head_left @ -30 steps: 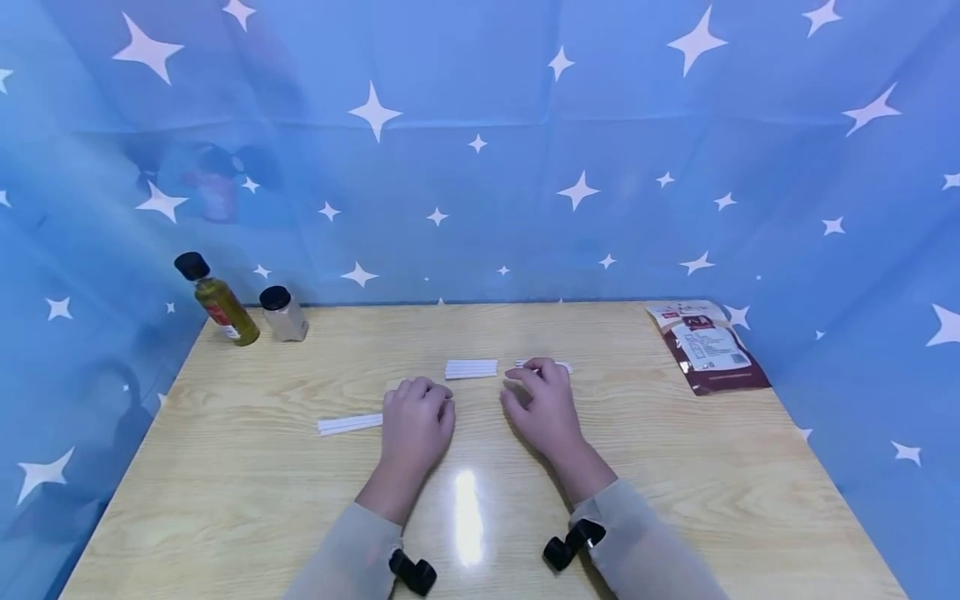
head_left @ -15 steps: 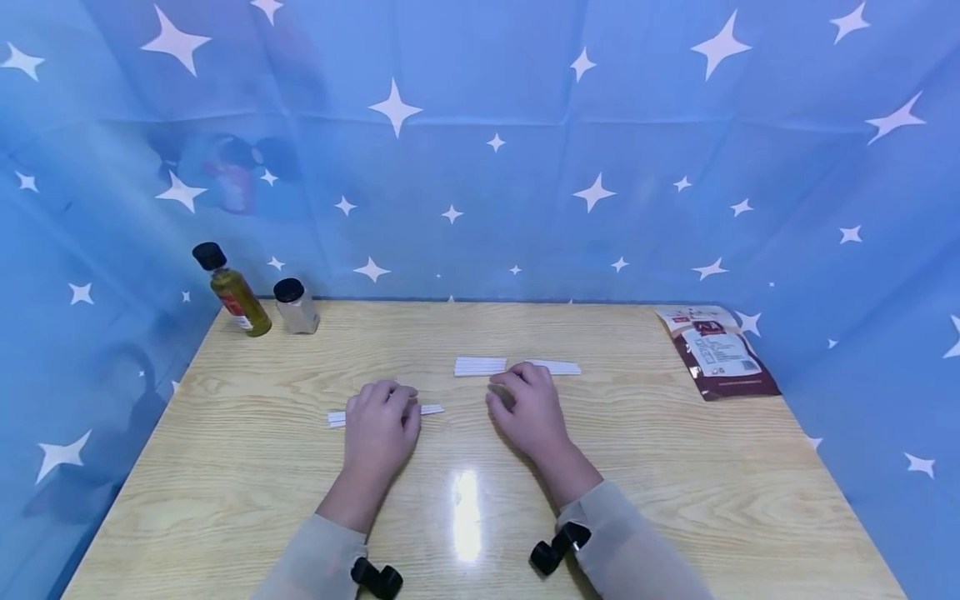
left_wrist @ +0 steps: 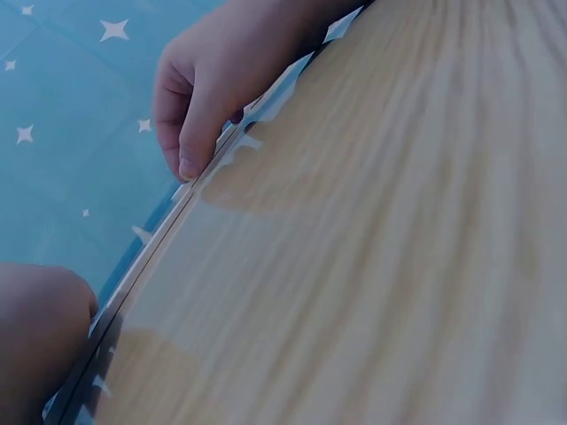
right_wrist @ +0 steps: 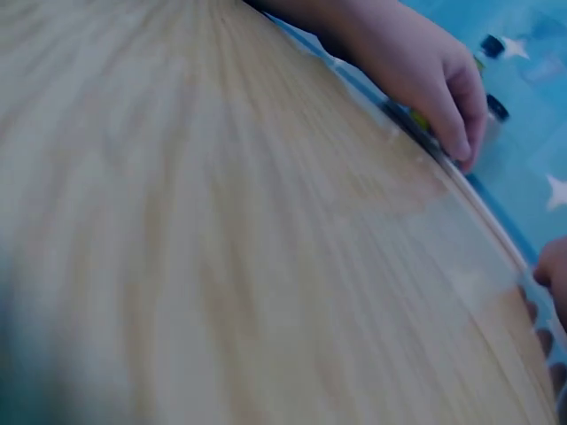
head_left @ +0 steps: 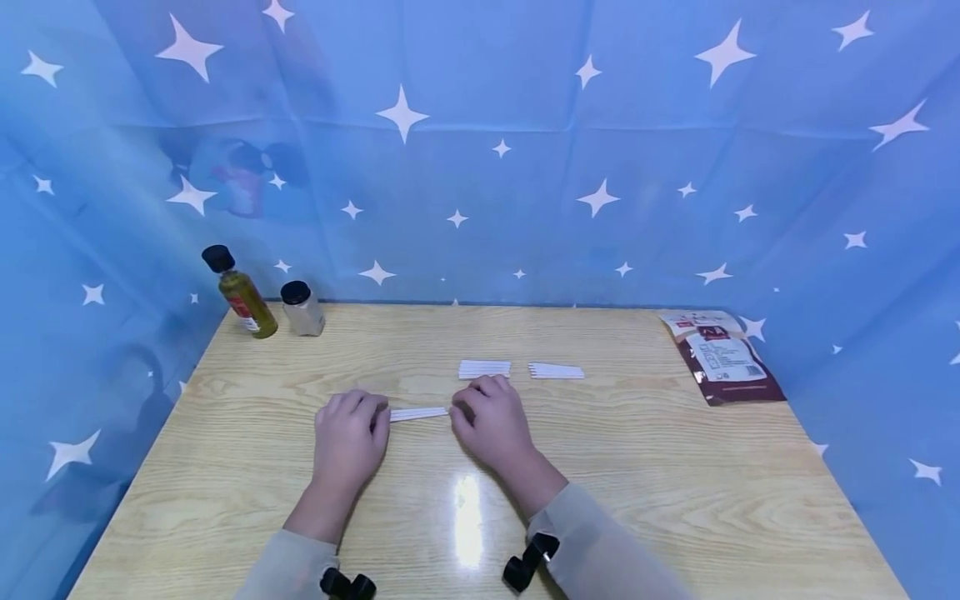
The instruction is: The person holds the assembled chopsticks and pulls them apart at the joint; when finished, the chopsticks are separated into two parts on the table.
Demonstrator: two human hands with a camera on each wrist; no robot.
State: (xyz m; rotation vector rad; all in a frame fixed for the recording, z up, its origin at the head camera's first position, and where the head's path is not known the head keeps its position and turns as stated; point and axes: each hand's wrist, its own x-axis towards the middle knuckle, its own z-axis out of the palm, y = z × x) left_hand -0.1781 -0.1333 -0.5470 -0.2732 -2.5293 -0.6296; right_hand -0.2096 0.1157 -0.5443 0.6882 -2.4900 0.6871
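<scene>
A thin bundle of white strips [head_left: 417, 413] lies on the wooden table between my two hands. At its left end my left hand [head_left: 347, 442] pinches it, thumb and fingers bent down, and covers that end. My right hand [head_left: 491, 421] has thumb and forefinger curled in at the right tip of the same bundle. Seen from the left wrist, the right hand [left_wrist: 213, 88] points its thumb down at the strips. From the right wrist, the left hand [right_wrist: 434, 80] does likewise. Two more groups of white strips, one [head_left: 484, 369] behind my right hand and another [head_left: 556, 371] farther right, lie flat.
At the back left stand an oil bottle [head_left: 247, 302] with a black cap and a small black-lidded jar [head_left: 303, 312]. A maroon and white packet [head_left: 722, 358] lies at the back right edge. Blue starry cloth [head_left: 517, 225] hangs behind the table.
My left hand has slid left along the bundle to its left end. The right hand has left the far right strips and come left and nearer, to the bundle's right tip.
</scene>
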